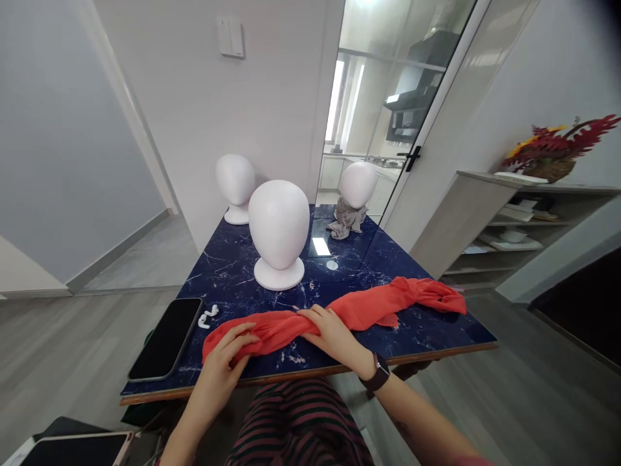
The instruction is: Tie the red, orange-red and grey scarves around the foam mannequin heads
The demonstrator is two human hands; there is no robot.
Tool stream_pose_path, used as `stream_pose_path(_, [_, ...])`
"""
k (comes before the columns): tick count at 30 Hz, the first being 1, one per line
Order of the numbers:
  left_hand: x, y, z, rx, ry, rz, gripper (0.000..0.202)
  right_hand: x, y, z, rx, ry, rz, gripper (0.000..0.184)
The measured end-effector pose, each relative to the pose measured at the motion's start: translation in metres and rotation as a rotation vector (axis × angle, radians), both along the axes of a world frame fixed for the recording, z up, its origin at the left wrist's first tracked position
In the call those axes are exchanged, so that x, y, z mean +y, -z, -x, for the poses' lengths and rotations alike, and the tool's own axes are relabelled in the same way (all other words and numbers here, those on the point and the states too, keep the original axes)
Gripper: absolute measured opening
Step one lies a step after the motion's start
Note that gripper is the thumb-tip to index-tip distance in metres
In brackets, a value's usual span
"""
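Observation:
A long coral-red scarf [373,304], gathered into a loose bunched strip, lies across the near part of the blue marbled table [223,272]. My left hand [226,356] grips the scarf near its left end, thumb below and fingers on top. Around its middle, my right hand [332,333], with a dark watch at the wrist, holds the cloth between thumb and fingers. The scarf's right part lies loose toward the table's right corner. Just beyond the cloth stands a white foam mannequin head [279,226] on a round base.
Behind stand a second white head [236,184] and a third head [359,184] with a grey scarf [347,217] round its neck. A black phone [166,340] and white earbuds [208,316] lie at the left. A shelf unit [504,226] is beyond the table's right side.

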State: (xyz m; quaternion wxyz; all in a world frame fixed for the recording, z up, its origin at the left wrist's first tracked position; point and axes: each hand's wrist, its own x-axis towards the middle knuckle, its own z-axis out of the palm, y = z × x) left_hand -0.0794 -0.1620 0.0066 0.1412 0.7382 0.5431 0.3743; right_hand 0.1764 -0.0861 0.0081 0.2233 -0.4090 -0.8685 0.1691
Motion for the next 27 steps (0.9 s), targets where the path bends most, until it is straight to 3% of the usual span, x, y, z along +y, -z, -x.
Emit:
stream_pose_path(2, [-0.005,-0.001,0.008,-0.029,-0.039,-0.030,0.022,0.004,0.001,-0.012,0.082,0.030,0.072,0.024])
stream_pose_path(4, [-0.007,0.000,0.013,-0.069,-0.123,-0.069,0.021,0.006,0.001,-0.025,0.247,0.036,0.200,0.019])
stream_pose_path(8, [-0.006,0.004,0.015,-0.073,-0.277,-0.097,0.018,0.011,0.001,-0.050,0.691,0.173,0.486,0.031])
stream_pose_path(10, [-0.005,0.003,0.012,0.006,-0.263,-0.095,0.021,0.013,-0.003,-0.060,0.906,0.250,0.538,0.036])
stream_pose_path(12, [-0.005,-0.005,0.004,0.106,-0.221,-0.118,0.028,0.014,-0.012,-0.069,1.009,0.236,0.551,0.036])
stream_pose_path(15, [-0.006,-0.028,-0.017,0.150,-0.118,-0.149,0.054,0.016,-0.038,-0.074,0.911,0.108,0.528,0.035])
stream_pose_path(21, [0.022,-0.075,-0.071,-0.168,0.185,0.056,0.089,0.018,-0.113,-0.042,0.442,-0.218,0.397,0.037])
stream_pose_path(24, [0.045,-0.085,-0.078,-0.320,0.317,0.185,0.076,0.020,-0.137,-0.022,0.367,-0.357,0.377,0.038])
stream_pose_path(27, [0.056,-0.089,-0.066,-0.425,0.514,0.465,0.046,0.022,-0.147,-0.018,0.364,-0.389,0.359,0.037])
